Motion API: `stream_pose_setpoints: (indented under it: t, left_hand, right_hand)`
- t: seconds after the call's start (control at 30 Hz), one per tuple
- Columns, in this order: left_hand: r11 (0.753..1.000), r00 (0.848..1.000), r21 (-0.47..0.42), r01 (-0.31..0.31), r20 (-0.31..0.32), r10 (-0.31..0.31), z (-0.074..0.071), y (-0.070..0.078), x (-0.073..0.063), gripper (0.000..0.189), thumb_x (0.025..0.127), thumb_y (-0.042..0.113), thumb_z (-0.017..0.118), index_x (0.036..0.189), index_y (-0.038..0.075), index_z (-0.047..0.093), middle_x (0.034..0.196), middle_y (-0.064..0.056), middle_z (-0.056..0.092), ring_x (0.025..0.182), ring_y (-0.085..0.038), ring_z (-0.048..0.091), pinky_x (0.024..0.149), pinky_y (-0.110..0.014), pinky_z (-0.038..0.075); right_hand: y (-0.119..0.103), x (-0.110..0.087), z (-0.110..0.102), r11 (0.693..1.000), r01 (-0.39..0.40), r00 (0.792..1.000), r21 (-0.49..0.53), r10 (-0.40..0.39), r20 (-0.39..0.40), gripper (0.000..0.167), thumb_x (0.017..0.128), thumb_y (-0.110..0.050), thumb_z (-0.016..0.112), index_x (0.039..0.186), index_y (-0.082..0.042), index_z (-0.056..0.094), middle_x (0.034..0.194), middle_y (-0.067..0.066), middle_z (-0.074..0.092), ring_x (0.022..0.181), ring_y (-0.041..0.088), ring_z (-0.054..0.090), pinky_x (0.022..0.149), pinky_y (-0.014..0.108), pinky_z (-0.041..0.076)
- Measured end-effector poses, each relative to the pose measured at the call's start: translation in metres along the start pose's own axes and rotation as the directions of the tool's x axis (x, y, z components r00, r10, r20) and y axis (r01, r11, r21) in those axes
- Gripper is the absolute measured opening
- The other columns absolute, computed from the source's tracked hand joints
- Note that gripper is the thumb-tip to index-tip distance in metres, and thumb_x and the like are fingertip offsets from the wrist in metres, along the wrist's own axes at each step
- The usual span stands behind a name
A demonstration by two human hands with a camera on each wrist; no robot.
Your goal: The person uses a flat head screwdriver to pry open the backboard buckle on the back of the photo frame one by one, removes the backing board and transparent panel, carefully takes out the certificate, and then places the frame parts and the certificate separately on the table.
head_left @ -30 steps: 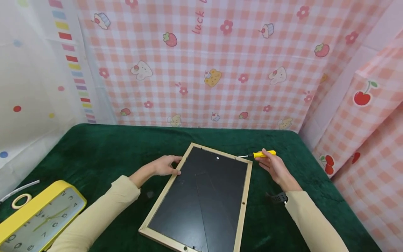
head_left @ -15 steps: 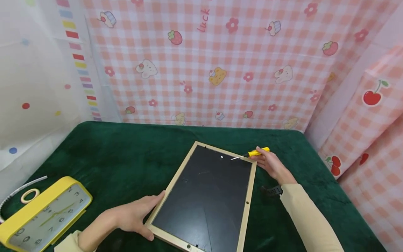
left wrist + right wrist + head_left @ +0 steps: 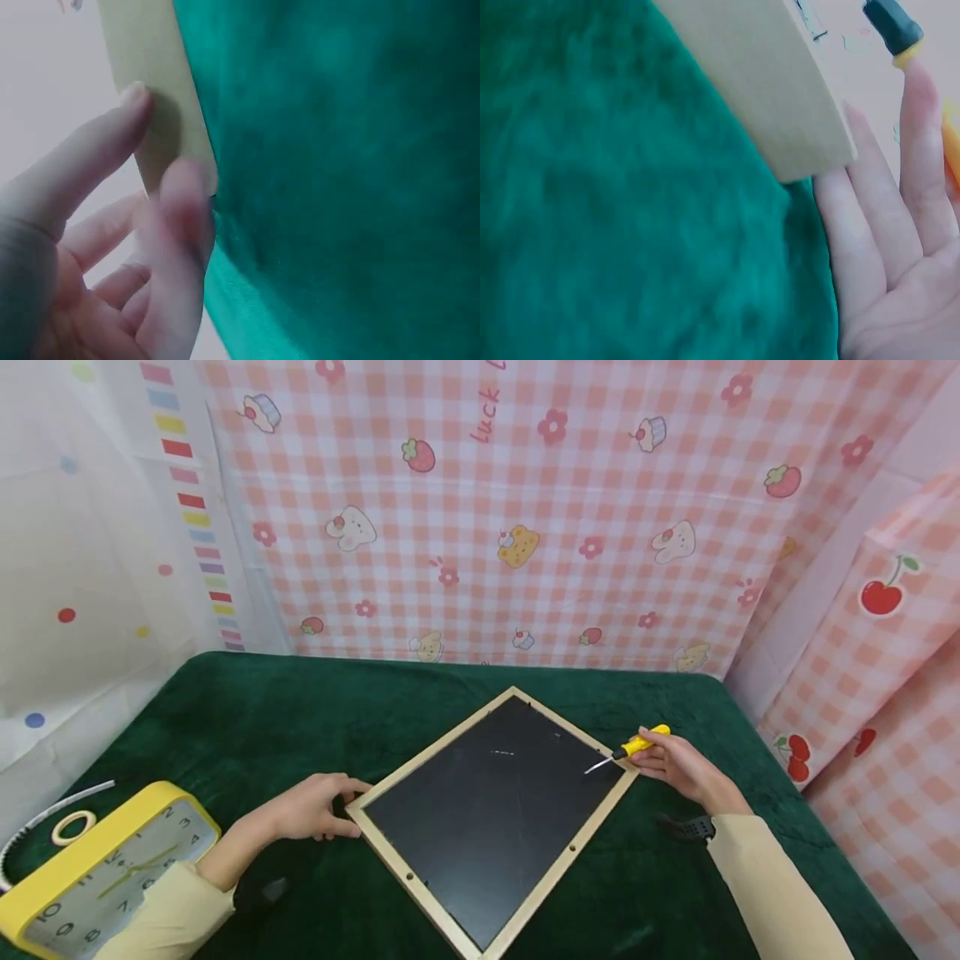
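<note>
A wooden picture frame [image 3: 431, 755] with a black panel lies slantwise on the green cloth, one corner toward the person. Small dark tabs line its inner edge, and the wood has round holes. My left hand [image 3: 311, 808] pinches its left corner between thumb and fingers; in the left wrist view the fingertips meet the frame's side [image 3: 150, 45]. My right hand [image 3: 686, 768] holds a yellow-handled screwdriver [image 3: 637, 746], its metal shaft reaching over the panel near the right corner. In the right wrist view, the other fingers touch the frame's corner [image 3: 780, 97], beside the screwdriver's black collar [image 3: 892, 26].
A yellow desk clock [image 3: 135, 814] sits at the left, partly behind the left sleeve. Beyond it lie a pale ring [image 3: 57, 837] and a white coiled cord [image 3: 67, 797]. Green cloth [image 3: 337, 718] covers the table, with a pink checked curtain [image 3: 480, 602] behind.
The picture frame has turned clockwise on the cloth. My left hand has shifted from its upper left side to the left corner. My right hand, still holding the screwdriver, now touches the right corner.
</note>
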State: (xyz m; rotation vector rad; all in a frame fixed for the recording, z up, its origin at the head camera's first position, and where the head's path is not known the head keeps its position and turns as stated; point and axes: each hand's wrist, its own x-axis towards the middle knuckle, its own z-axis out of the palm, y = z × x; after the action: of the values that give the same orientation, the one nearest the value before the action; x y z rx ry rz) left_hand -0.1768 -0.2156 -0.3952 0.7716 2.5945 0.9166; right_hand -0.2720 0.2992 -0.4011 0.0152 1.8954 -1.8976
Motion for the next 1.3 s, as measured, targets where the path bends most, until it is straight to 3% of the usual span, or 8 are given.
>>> stream_pose_setpoints:
  t: [0.13, 0.27, 0.5, 0.67, 0.83, 1.03, 1.3]
  left_hand:
    - [0.981, 0.999, -0.19, 0.032, -0.006, -0.034, -0.004, -0.008, 0.013, 0.047, 0.078, 0.006, 0.066, 0.121, -0.004, 0.048, 0.093, -0.011, 0.051, 0.062, -0.016, 0.059, 0.053, -0.029, 0.049]
    - [0.957, 0.994, -0.284, 0.052, -0.075, -0.076, -0.006, -0.014, 0.029, 0.043, 0.079, -0.005, 0.06, 0.119, -0.011, 0.046, 0.102, -0.02, 0.051, 0.074, -0.02, 0.06, 0.062, -0.03, 0.05]
    - [0.94, 0.96, -0.321, 0.116, -0.206, -0.189, -0.008, -0.012, 0.053, 0.037, 0.083, -0.009, 0.048, 0.12, -0.015, 0.042, 0.111, -0.03, 0.048, 0.077, -0.025, 0.061, 0.064, -0.031, 0.05]
    - [0.958, 0.939, -0.24, 0.156, -0.264, -0.219, -0.008, -0.006, 0.067, 0.04, 0.09, 0.008, 0.048, 0.123, -0.013, 0.041, 0.117, -0.029, 0.046, 0.075, -0.021, 0.061, 0.069, -0.033, 0.048]
    - [0.976, 0.926, -0.09, 0.196, -0.31, -0.215, -0.007, -0.002, 0.077, 0.051, 0.085, 0.017, 0.06, 0.125, -0.009, 0.042, 0.122, -0.026, 0.045, 0.071, -0.018, 0.06, 0.069, -0.036, 0.046]
    - [0.978, 0.931, 0.003, 0.208, -0.308, -0.197, -0.004, -0.001, 0.083, 0.055, 0.081, 0.016, 0.064, 0.125, -0.007, 0.042, 0.121, -0.023, 0.046, 0.078, -0.024, 0.056, 0.063, -0.036, 0.046]
    - [0.978, 0.936, 0.028, 0.207, -0.296, -0.189, -0.007, -0.002, 0.087, 0.051, 0.082, 0.012, 0.062, 0.125, -0.006, 0.042, 0.12, -0.024, 0.045, 0.081, -0.027, 0.056, 0.062, -0.036, 0.046]
  right_hand:
    - [0.003, -0.011, -0.01, 1.0, -0.014, 0.999, 0.001, 0.014, 0.049, 0.027, 0.094, -0.031, 0.043, 0.099, -0.005, 0.051, 0.082, 0.004, 0.06, 0.085, 0.017, 0.059, 0.08, 0.033, 0.044]
    - [0.006, -0.02, -0.02, 1.0, 0.002, 0.984, -0.014, 0.0, 0.177, 0.028, 0.096, -0.025, 0.037, 0.099, -0.004, 0.055, 0.083, 0.005, 0.062, 0.083, 0.018, 0.059, 0.081, 0.034, 0.044]
    - [0.011, -0.032, -0.032, 0.999, 0.04, 0.897, -0.029, -0.023, 0.442, 0.036, 0.099, -0.014, 0.024, 0.104, -0.003, 0.058, 0.088, 0.007, 0.063, 0.086, 0.02, 0.06, 0.084, 0.039, 0.041]
    - [0.011, -0.04, -0.032, 0.999, 0.028, 0.859, -0.042, -0.003, 0.512, 0.034, 0.099, -0.013, 0.023, 0.109, 0.001, 0.052, 0.091, 0.01, 0.063, 0.093, 0.027, 0.058, 0.083, 0.04, 0.041]
    - [0.013, -0.043, -0.027, 0.999, -0.02, 0.837, -0.041, 0.039, 0.547, 0.031, 0.099, -0.014, 0.024, 0.111, 0.0, 0.048, 0.091, 0.011, 0.063, 0.092, 0.028, 0.058, 0.081, 0.041, 0.042]
    - [0.018, -0.048, -0.018, 0.999, -0.041, 0.818, -0.021, 0.045, 0.573, 0.031, 0.099, -0.012, 0.023, 0.114, 0.0, 0.047, 0.092, 0.013, 0.063, 0.09, 0.027, 0.059, 0.08, 0.042, 0.043]
    - [0.021, -0.053, -0.004, 0.997, -0.07, 0.804, -0.041, 0.081, 0.59, 0.029, 0.098, -0.013, 0.027, 0.115, 0.001, 0.045, 0.092, 0.016, 0.063, 0.086, 0.026, 0.061, 0.076, 0.042, 0.044]
